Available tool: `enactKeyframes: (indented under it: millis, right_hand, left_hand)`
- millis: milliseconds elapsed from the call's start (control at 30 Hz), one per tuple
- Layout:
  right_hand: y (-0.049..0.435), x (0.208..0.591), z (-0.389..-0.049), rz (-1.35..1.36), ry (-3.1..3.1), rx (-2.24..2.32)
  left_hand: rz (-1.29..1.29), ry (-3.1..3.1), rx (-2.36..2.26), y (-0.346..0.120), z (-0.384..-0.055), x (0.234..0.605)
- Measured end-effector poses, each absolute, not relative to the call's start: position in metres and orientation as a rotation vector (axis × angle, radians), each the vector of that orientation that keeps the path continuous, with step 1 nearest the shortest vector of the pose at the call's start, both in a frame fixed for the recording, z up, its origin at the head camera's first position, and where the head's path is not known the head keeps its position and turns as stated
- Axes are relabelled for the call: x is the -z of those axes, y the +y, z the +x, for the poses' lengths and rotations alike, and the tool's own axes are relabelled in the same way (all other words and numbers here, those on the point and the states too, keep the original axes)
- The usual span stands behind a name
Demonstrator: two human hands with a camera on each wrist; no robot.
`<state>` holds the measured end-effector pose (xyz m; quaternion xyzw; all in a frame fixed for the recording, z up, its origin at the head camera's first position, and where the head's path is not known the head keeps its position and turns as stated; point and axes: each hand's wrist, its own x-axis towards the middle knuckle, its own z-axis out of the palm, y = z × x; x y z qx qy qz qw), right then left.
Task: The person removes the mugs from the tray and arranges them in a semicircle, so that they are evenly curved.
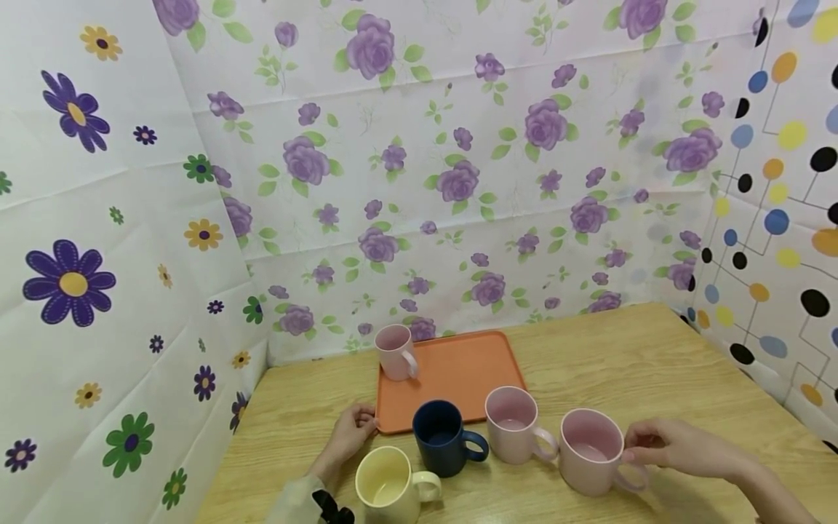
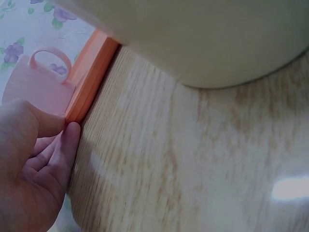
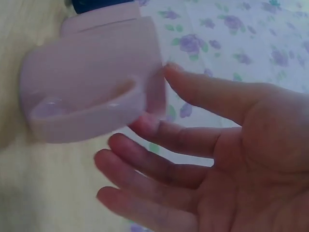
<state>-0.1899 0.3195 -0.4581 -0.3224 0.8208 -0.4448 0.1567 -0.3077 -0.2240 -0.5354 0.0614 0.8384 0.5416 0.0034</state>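
Observation:
My left hand (image 1: 350,435) pinches the near left corner of an orange tray (image 1: 461,375) between thumb and fingers. On the tray's left side stands a pink mug (image 1: 395,362). At the right, my right hand (image 1: 684,450) is beside another pink mug (image 1: 585,469). In the right wrist view its thumb is right at that mug's rim, the index fingertip is near the handle (image 3: 91,118), and the other fingers are spread loosely. To the left of this mug stand a third pink mug (image 1: 509,435), a navy mug (image 1: 435,445) and a pale yellow mug (image 1: 386,495).
Everything stands on a wood-grain table (image 1: 609,356). A floral sheet (image 1: 425,182) hangs behind it, with patterned sheets at left and right. The yellow mug stands close to the left forearm; a dark bow (image 1: 332,509) is at that sleeve.

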Motion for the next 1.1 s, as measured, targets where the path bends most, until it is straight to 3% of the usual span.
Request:
enactKeyframes:
  millis: [167, 600, 1100]
  right_hand:
    - [0.317, 0.437, -0.199, -1.008, 2.388, 1.145]
    - [0.273, 0.383, -0.22, -0.766, 2.569, 0.768]
    - [0.195, 0.352, -0.255, -0.973, 2.601, 0.833]
  left_hand:
    - [0.174, 2.646, -1.686, -0.224, -0.309, 0.536]
    - [0.156, 2.703, -1.611, -0.219, -0.308, 0.531]
    - [0.245, 2.74, -1.534, -0.22, -0.309, 0.529]
